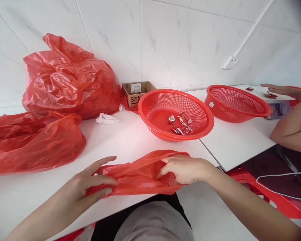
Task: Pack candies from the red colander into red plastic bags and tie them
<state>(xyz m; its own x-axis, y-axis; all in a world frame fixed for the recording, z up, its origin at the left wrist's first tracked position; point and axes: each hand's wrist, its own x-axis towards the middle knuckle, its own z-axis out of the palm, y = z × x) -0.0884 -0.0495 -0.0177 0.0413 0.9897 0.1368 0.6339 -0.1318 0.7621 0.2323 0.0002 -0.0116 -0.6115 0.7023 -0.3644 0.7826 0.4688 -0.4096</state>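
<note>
A thin red plastic bag (137, 174) lies loosely on the white table in front of me. My left hand (87, 185) is at the bag's left end, its fingers spread and touching the plastic. My right hand (177, 169) reaches into the bag's mouth from the right, thumb and forefinger apart, with the upper edge of the plastic over the back of the fingers. Some fingertips are hidden in the folds. Just behind the bag sits a red mesh basket (146, 115) holding several small wrapped candies (182, 129).
A big stuffed red bag (72, 83) leans by the tiled wall, with another red bag (40, 144) before it. Crumpled tissue (107, 119) and a cardboard box (132, 98) are nearby. A second red basket (215, 103) stands right, beside a co-worker's arms (293, 124). A red stool (255, 187) is below.
</note>
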